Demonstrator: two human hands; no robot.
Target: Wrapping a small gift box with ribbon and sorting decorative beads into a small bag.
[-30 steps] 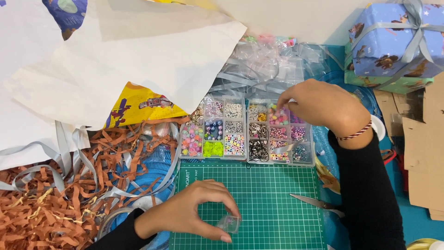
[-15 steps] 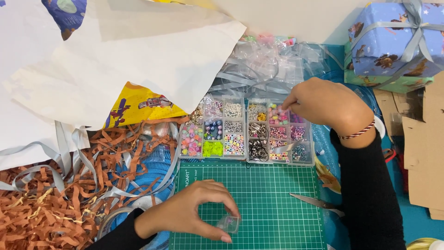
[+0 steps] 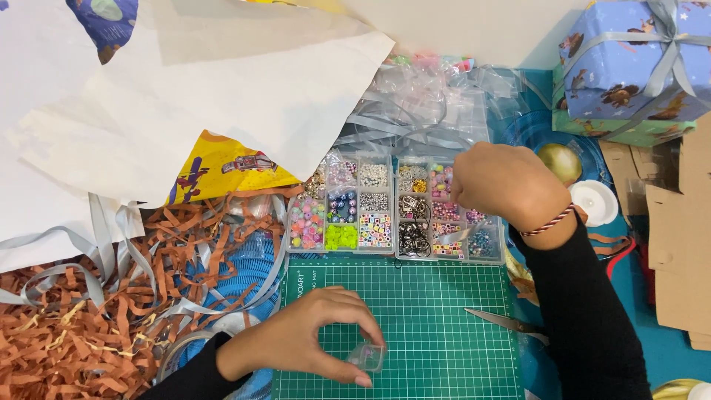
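Observation:
My left hand rests on the green cutting mat and pinches a small clear plastic pouch between thumb and forefinger. My right hand hovers over the right side of a clear compartment box of coloured beads, fingers curled down into a compartment of pastel beads. I cannot tell whether those fingertips hold a bead. A striped cord bracelet sits on that wrist.
Scissors lie at the mat's right edge. Orange paper shreds and grey ribbon cover the left. White and printed wrapping paper lies at the back, clear bags behind the box, a blue wrapped gift and cardboard at the right.
My right hand has shifted slightly over the bead box's right compartments, fingers dipping lower. My left hand stays on the mat with the pouch.

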